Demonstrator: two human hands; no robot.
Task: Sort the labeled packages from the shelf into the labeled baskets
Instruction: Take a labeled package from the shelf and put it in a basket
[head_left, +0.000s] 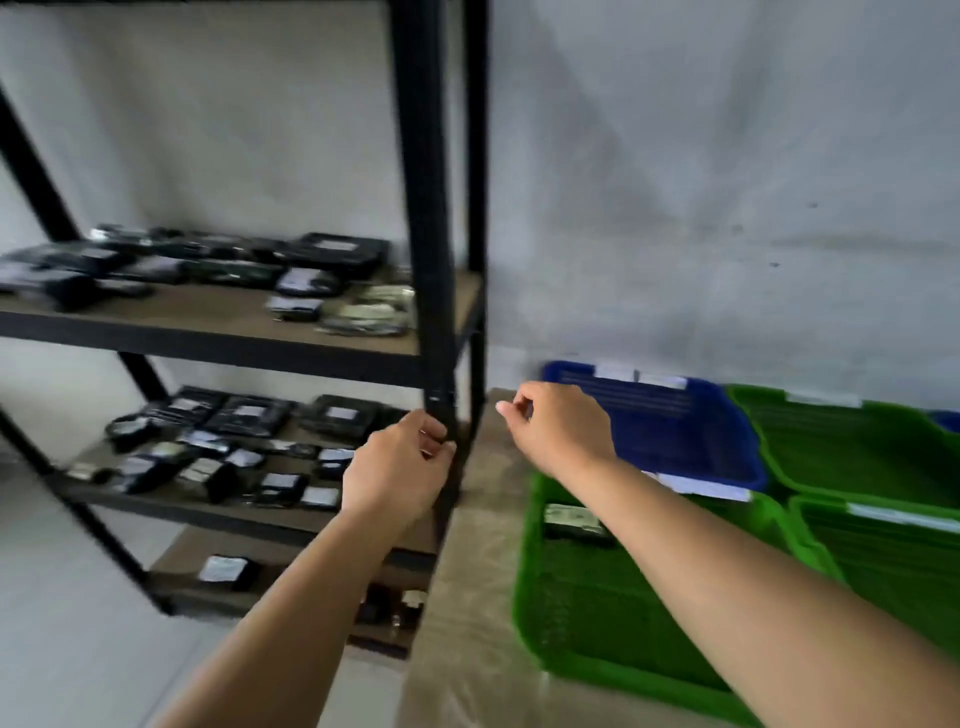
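One package sat in the near green basket, dozens more packages waited on the shelf; left hand and right hand hung loosely curled, apparently empty.

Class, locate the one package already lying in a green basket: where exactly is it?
In the head view, the package lies at the far end of the nearest green basket, right of the shelf, just under the right forearm, near the blue basket.
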